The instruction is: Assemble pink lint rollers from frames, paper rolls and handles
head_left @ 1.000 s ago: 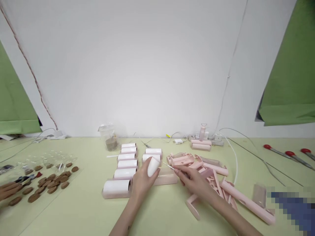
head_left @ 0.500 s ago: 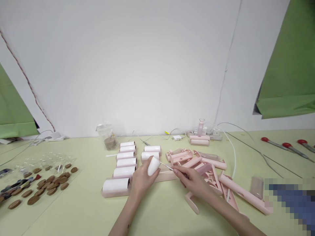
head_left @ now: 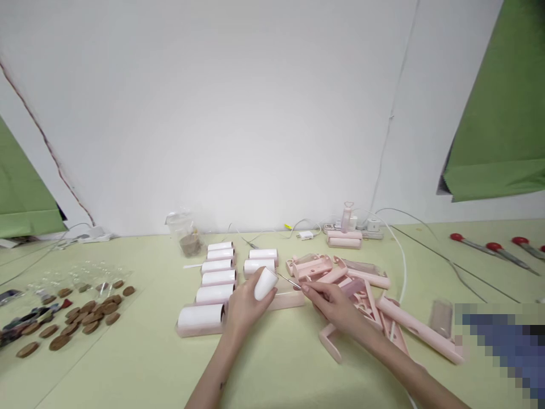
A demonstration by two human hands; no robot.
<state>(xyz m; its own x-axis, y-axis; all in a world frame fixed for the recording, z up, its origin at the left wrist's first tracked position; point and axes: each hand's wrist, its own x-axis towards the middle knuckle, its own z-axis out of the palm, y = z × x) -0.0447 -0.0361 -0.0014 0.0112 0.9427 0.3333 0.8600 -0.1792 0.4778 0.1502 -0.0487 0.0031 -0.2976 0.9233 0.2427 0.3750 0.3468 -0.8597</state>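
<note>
Well to the left of the left grip, flat brown discs (head_left: pixel 89 328) lie scattered on the desk (head_left: pixel 149 363); they look stiff and light, easiest to pinch by the rim. Nearer, just left of the left grip and running away beyond it, is a column of white rolls (head_left: pixel 218 278). Dark openings show at their right-hand ends, so they are probably hollow and light, best spanned around the barrel rather than poked at the end.

The left grip (head_left: pixel 246 304) is closed around a tilted white roll (head_left: pixel 264 284), thumb on the near side, its right end left free. Its sheen suggests a smooth surface that could slip or turn, and a hard squeeze might dent it. Just beyond this grip lie two more white rolls (head_left: pixel 260 266); a pale pink piece (head_left: pixel 289 300) rests between the two grips.

The right grip (head_left: pixel 334 305) is narrow, pinching a thin metal tool (head_left: pixel 292 282) that points left to the free end of the held roll; whether its tip touches cannot be told. The tool looks stiff and slim, surest when held well back from the tip.

Beyond and right of the right grip, pink parts (head_left: pixel 315 268) are heaped, likely rigid, smooth plastic, light but perhaps brittle at thin edges. Farther right, a long pink tube (head_left: pixel 419 330) would balance best taken at its middle.
</note>
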